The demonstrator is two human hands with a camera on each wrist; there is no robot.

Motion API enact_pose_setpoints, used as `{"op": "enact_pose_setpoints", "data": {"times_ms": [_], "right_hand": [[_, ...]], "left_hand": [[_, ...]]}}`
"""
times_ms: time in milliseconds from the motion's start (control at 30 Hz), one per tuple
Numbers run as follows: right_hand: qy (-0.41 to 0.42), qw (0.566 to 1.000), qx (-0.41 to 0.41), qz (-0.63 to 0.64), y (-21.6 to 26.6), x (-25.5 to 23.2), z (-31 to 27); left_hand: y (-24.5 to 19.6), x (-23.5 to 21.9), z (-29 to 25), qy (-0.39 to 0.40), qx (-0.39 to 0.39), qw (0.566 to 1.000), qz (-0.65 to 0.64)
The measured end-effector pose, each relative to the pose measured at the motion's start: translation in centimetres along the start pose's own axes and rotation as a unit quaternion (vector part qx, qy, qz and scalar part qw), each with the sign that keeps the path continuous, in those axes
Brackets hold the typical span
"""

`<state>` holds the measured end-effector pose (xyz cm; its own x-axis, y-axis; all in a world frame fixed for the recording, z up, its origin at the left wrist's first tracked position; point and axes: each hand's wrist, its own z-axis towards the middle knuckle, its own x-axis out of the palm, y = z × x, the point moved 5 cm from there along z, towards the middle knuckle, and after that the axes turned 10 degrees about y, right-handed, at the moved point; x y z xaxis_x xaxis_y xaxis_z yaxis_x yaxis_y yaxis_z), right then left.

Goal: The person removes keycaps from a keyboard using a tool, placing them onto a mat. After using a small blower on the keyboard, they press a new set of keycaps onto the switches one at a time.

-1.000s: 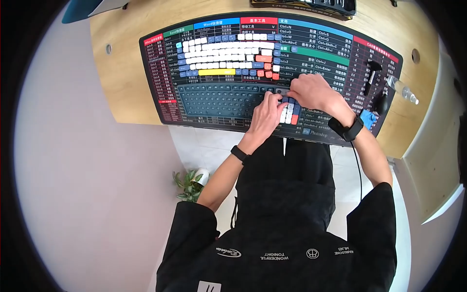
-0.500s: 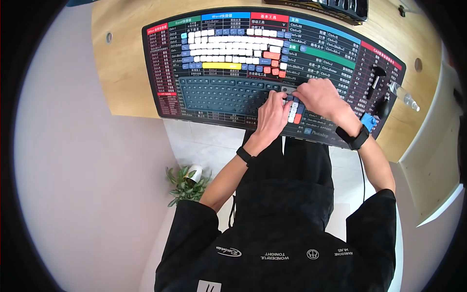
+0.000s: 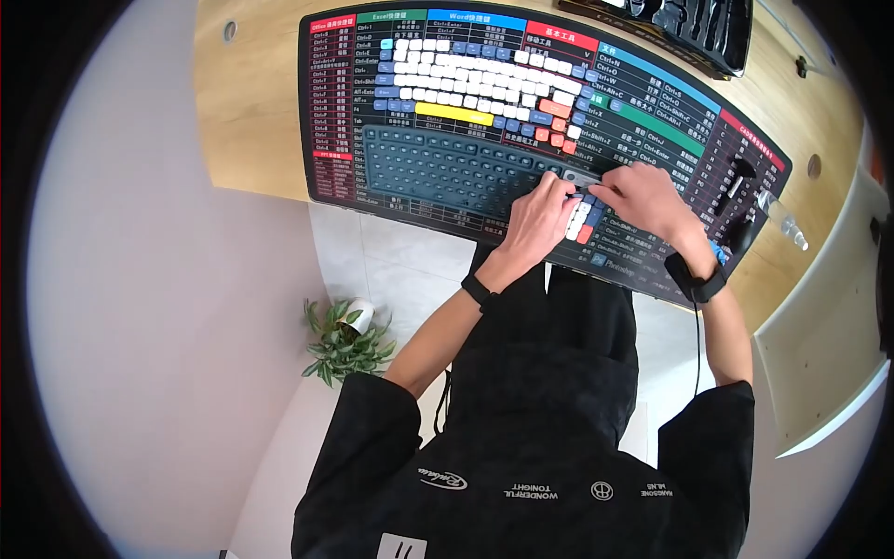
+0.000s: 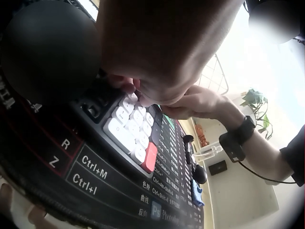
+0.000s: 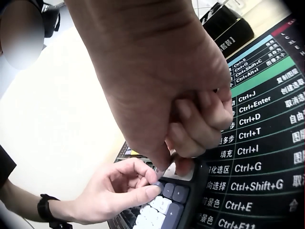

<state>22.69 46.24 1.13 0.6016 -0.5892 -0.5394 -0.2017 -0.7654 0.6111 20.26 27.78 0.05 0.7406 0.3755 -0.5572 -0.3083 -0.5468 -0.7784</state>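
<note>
A grey-blue keyboard [image 3: 447,172] lies on a printed mat, most of its keys bare. White, dark blue and orange-red keycaps [image 3: 579,222] cover its number pad. My left hand [image 3: 540,219] is over that pad; in the right wrist view its thumb and forefinger pinch a dark blue keycap [image 5: 156,185] at the pad's upper corner. My right hand [image 3: 647,200] is at the pad's top edge, fingers curled, thumb and forefinger close together by a silver strip [image 5: 180,172]. I cannot tell what, if anything, sits between those two fingertips.
Loose keycaps [image 3: 466,79] lie in keyboard-like rows behind the keyboard, a yellow one [image 3: 453,115] in front. To the right are a black brush [image 3: 736,186], a black blower bulb [image 3: 742,235], a clear bottle [image 3: 787,224] and a blue cloth [image 4: 196,192]. A tool box [image 3: 689,33] stands behind.
The head view has shifted and turned, so the desk sits farther right and tilted. Both hands stay by the number pad's top with only small finger movements.
</note>
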Motion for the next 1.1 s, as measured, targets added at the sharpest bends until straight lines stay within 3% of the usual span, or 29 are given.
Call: {"op": "enact_pose_setpoints", "data": {"times_ms": [100,167,300,433,500,533,633,700,733,833,1100], "right_hand": [[0.021,0.998,0.050,0.043,0.2,-1.0,-0.9],[-0.041,0.987,0.063,0.145,-0.2,-1.5,-1.7],[-0.089,0.960,0.024,0.266,0.0,0.0,-2.0],[-0.130,0.938,0.021,0.320,0.0,0.6,-2.4],[-0.151,0.926,0.028,0.345,-0.5,0.7,-3.1],[-0.155,0.922,0.039,0.352,-1.0,0.9,-3.3],[-0.156,0.904,0.068,0.393,-2.1,1.8,-3.3],[-0.231,0.888,0.078,0.391,-3.7,1.7,-3.2],[-0.258,0.891,0.094,0.362,-4.1,1.2,-3.2],[-0.275,0.905,0.118,0.301,-5.8,0.0,-2.3],[-0.267,0.920,0.138,0.253,-6.8,-2.5,0.4]], "left_hand": [[-0.4,-0.8,0.3,0.009,0.016,1.000,0.006],[-1.0,-1.3,0.7,0.016,0.020,1.000,0.009],[-1.8,-2.1,2.2,0.002,-0.008,0.996,-0.085],[-2.8,-1.5,3.9,0.076,-0.040,0.980,-0.180],[-2.5,-0.4,4.5,0.113,-0.091,0.933,-0.328],[-2.6,-0.2,4.7,0.128,-0.096,0.928,-0.338],[-2.9,0.3,4.9,0.082,-0.094,0.930,-0.345],[-2.7,0.0,4.3,0.052,-0.107,0.946,-0.303],[-2.8,-0.4,4.1,0.023,-0.069,0.964,-0.254],[-2.6,-2.1,2.8,0.028,-0.065,0.991,-0.113],[-0.6,-2.3,0.0,0.046,-0.083,0.994,-0.062]]}}
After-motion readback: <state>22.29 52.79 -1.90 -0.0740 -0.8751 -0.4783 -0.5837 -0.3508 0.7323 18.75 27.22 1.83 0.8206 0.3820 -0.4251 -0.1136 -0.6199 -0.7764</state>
